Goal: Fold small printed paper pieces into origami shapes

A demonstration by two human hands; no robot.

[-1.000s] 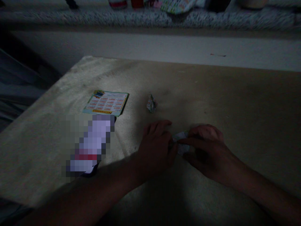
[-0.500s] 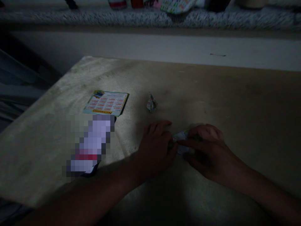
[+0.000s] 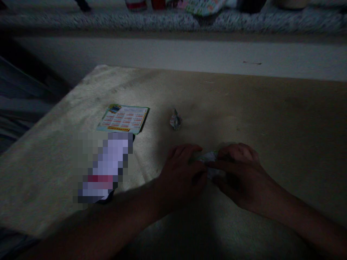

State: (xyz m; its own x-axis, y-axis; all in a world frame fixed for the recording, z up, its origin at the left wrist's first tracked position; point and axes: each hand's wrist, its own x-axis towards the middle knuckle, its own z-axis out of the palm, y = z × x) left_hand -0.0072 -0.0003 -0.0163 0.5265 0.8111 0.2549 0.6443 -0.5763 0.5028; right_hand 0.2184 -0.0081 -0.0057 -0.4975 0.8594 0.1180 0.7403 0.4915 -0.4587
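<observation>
Between my two hands, low over the table, is a small piece of folded paper [image 3: 210,156], pale with a green edge. My left hand [image 3: 183,171] is closed on its left side, thumb and index finger pressed together there. From the right, my right hand [image 3: 241,173] grips the same paper, its index finger and thumb reaching toward the left fingers. Much of the paper is hidden under the fingers, and the dim light blurs its folds. Beyond my left hand a small folded paper piece [image 3: 176,120] with a pointed top stands on the table.
A printed stack of cards or paper [image 3: 123,118] lies on the table [image 3: 260,108] at the left. Nearer to me, beside my left forearm, lies a phone [image 3: 108,166] with a blurred-out screen. A speckled stone ledge [image 3: 168,21] holding several items runs along the back wall.
My left hand has shifted slightly right and its thumb and index finger now cover more of the paper's left part. My right hand has barely moved.
</observation>
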